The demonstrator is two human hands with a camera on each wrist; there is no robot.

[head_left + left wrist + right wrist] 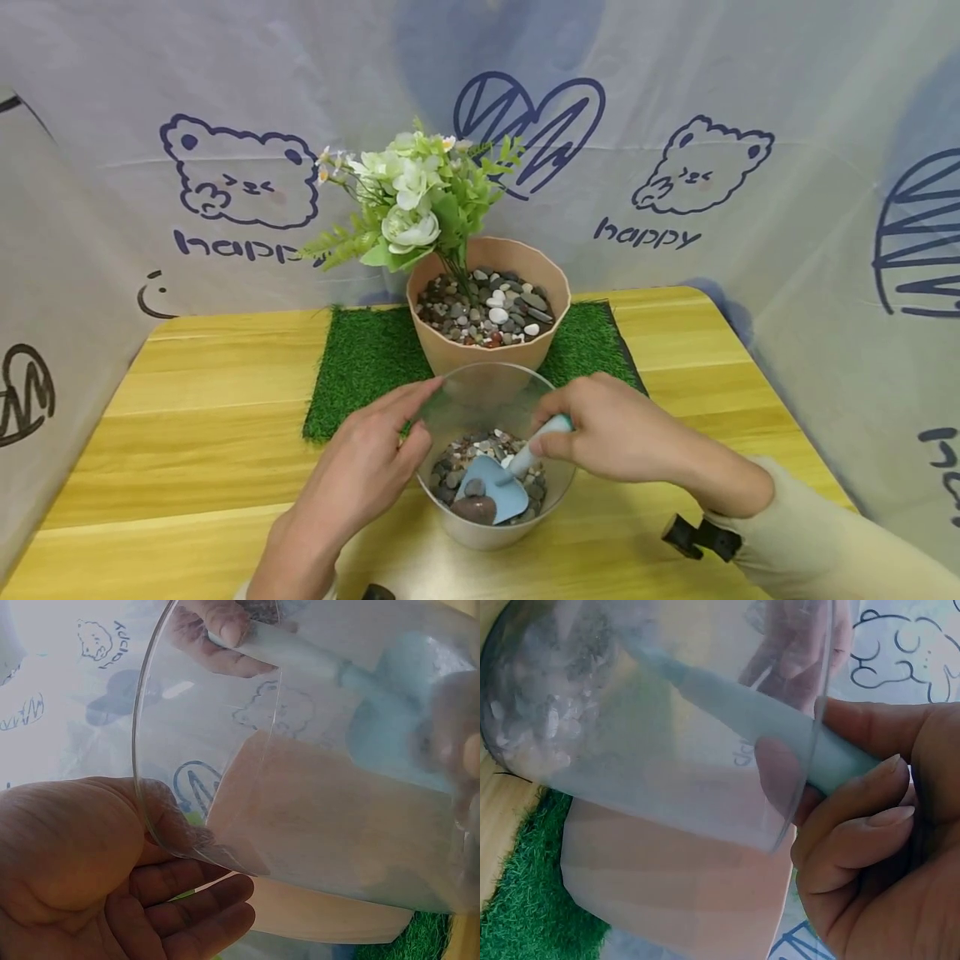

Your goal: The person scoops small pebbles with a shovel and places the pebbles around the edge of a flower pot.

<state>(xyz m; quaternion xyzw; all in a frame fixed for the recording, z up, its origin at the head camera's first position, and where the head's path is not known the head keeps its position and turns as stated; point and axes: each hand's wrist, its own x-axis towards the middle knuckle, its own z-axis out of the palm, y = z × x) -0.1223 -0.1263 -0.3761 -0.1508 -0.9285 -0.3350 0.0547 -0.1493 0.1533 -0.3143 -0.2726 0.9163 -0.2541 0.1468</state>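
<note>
In the head view my right hand point(592, 425) grips the pale handle of a small blue hand trowel point(510, 493), its fingers curled round the end. The blade dips into a clear plastic bucket point(491, 387) and bears a large brownish stone point(474, 509) and a smaller grey one point(475, 487). Beneath it lie mixed pebbles point(448, 478). My left hand point(367, 454) holds the bucket's left rim, with thumb and index finger at the edge. Through the clear wall, the left wrist view shows the blurred trowel point(300, 656).
Behind the bucket, a peach flowerpot point(480, 360) filled with pebbles stands on a green turf mat point(367, 358). White and green flowers point(412, 192) rise from it. A wooden table point(187, 433) lies below, with a printed cloth point(375, 50) hanging at the back and sides.
</note>
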